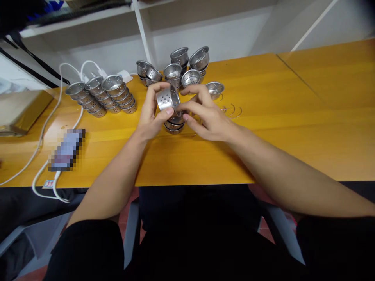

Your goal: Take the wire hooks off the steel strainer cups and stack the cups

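My left hand [150, 115] is closed round a perforated metal strainer basket [165, 99], thumb low on its side and fingers over the top. The basket lies tilted on its side, its mouth toward the right. My right hand [206, 113] is at that mouth, fingers bent and fingertips by the rim. Whether a small thing sits between its thumb and index finger is too fine to make out. Just beneath the held basket stands a short stack of similar baskets [174, 128], partly hidden. Right of it, thin curved wire pieces [233, 111] lie on the table near a single basket [215, 89].
Stacked strainer baskets [113, 86] lean together at the left, and more baskets [191, 78] stand at the back. A phone [68, 150] with white cables lies on the wooden table [293, 136]. A cardboard box [26, 111] is at far left; a shelf [143, 35] rises behind.
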Available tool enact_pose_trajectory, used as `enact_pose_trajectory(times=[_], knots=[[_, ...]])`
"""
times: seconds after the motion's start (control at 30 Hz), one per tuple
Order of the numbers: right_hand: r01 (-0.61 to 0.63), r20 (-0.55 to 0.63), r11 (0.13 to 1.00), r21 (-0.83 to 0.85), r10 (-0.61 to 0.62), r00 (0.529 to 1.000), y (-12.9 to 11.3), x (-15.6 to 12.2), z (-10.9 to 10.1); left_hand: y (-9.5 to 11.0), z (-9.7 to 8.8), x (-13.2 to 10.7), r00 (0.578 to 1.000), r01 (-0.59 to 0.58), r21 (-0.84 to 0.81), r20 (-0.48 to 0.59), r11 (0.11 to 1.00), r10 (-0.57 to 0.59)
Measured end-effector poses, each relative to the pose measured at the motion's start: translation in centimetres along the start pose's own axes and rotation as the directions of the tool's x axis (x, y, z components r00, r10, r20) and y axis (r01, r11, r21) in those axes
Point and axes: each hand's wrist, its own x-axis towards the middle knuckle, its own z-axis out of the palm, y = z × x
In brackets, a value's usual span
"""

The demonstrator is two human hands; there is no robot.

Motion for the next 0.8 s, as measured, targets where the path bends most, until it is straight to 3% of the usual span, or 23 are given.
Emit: enact_pose_trajectory(times=[0.3, 0.57, 0.8], knots=[[-0.159, -0.097, 0.984, 0.077, 0.166, 0.981, -0.7, 0.7, -0.3, 4.0, -0.2, 0.3, 0.992, 0.089, 0.112, 0.075, 0.990, -0.098], [-0.177, -0.156, 0.942, 0.286, 0.228, 0.961, -0.6, 0.9, 0.5, 4.4, -0.5, 0.5, 0.995, 0.062, 0.123, 0.066, 0.990, -0.071], [-0.119, -0.212, 0.941, 0.316, 0.193, 0.958, -0.5, 0.8, 0.5, 3.8, -0.2, 0.0, 0.996, 0.087, 0.139, 0.001, 0.986, -0.088]])
